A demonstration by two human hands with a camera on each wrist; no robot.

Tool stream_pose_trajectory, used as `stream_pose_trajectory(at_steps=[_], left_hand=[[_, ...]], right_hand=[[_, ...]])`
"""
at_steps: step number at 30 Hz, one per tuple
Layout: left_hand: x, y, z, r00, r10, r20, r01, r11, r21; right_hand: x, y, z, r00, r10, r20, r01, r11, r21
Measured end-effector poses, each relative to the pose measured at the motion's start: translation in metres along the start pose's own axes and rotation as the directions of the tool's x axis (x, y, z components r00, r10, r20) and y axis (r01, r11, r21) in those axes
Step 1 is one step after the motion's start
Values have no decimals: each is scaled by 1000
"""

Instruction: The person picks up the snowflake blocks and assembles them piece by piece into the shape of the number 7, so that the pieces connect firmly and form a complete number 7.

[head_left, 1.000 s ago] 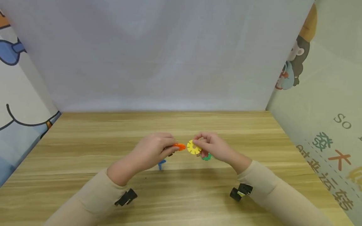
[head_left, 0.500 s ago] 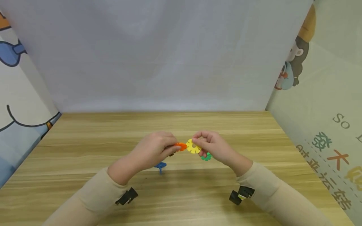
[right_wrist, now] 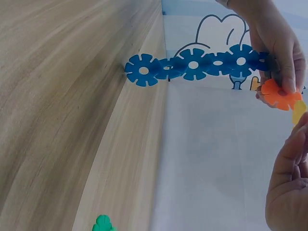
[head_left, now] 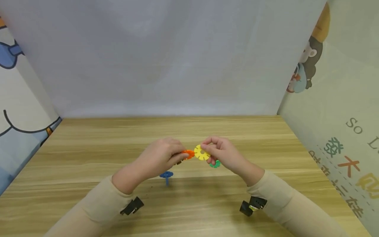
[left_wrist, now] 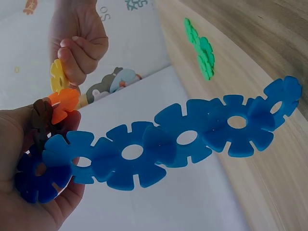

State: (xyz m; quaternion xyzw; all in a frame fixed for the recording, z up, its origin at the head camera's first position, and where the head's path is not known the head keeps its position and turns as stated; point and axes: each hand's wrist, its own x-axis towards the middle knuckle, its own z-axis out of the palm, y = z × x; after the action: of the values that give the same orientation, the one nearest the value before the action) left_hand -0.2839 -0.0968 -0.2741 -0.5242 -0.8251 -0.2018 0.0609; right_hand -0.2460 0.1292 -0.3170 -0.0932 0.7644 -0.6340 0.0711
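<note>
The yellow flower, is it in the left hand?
No, in the head view the right hand pinches the yellow flower, while the left hand holds the orange flower.

The right-hand wall (head_left: pixel 340 89) reads "So" (head_left: pixel 354 125) — and "發大" (head_left: pixel 334 147); lower characters (head_left: pixel 337 187) — unclear.

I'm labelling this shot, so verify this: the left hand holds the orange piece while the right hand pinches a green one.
The second colour is wrong: the right hand pinches the yellow piece, as the head view shows. The left hand holds the orange piece.
</note>
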Motion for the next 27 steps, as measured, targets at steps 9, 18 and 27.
stream_pose_trajectory(at_steps=[9, 18, 27], left_hand=[[-2, 19, 6, 999, -3, -32, 3, 1000, 11], [-2, 32, 11, 1000, -22, -7, 22, 999, -25], [3, 41, 11, 998, -54, -10, 54, 998, -35]], right_hand=[[-14, 2, -2, 1000, 8, 19, -8, 1000, 5], [-22, 4, 0, 998, 28, 53, -32, 996, 78], [-28, -2, 5, 999, 42, 19, -44, 990, 137]])
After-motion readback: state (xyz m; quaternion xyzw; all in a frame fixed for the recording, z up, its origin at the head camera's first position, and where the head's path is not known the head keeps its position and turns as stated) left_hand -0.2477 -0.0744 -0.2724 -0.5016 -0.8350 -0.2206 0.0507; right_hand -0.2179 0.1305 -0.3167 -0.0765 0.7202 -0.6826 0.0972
